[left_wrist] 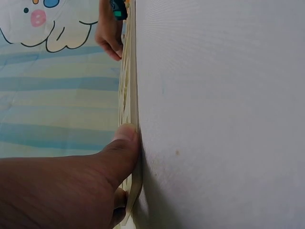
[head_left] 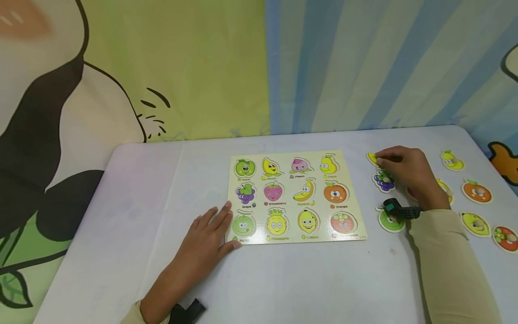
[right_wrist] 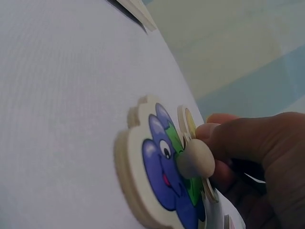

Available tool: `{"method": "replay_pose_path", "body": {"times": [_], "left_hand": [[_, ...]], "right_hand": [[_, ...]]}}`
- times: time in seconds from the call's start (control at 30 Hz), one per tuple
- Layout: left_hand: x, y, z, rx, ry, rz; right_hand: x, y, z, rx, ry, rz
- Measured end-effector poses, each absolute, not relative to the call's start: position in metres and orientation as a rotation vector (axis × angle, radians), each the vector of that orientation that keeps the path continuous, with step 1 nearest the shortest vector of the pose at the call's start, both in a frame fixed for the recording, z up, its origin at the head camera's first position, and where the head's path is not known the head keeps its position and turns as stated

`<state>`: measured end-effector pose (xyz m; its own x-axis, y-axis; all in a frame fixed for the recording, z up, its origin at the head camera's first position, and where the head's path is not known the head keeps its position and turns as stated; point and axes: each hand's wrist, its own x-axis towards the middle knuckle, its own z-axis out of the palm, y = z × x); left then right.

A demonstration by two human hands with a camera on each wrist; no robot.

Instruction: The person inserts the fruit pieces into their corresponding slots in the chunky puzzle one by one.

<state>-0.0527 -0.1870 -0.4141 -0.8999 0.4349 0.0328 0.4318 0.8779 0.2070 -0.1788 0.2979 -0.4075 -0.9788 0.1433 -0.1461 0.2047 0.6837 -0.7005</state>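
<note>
A wooden fruit puzzle board (head_left: 319, 158) with rows of printed fruit lies flat in the middle of the table. My left hand (head_left: 204, 243) rests at its lower left corner, fingers extended along the left side and thumb (left_wrist: 125, 138) against the near edge. Right of the board, my right hand (head_left: 410, 171) pinches a yellow fruit puzzle piece (head_left: 371, 158) between thumb and fingers; they cover most of it. Just in front of that lies a purple grape piece (head_left: 383, 181), its round wooden knob (right_wrist: 199, 160) standing up in the right wrist view.
Nearer me is a green piece (head_left: 390, 222), partly under the right wrist camera. Farther right lie pear (head_left: 452, 160), orange (head_left: 477, 192), lemon (head_left: 475, 224) and red tomato-like (head_left: 505, 238) pieces. Another yellow piece (head_left: 445, 189) is half hidden by the right wrist. A printed curtain hangs behind the table.
</note>
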Motion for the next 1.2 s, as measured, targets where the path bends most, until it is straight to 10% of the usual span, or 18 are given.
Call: {"method": "replay_pose_path", "body": {"times": [1.2], "left_hand": [[-0.052, -0.186, -0.413, 0.689, 3.024, 0.408]], "right_hand": [[-0.191, 0.212, -0.381, 0.121, 2.916, -1.273]]}}
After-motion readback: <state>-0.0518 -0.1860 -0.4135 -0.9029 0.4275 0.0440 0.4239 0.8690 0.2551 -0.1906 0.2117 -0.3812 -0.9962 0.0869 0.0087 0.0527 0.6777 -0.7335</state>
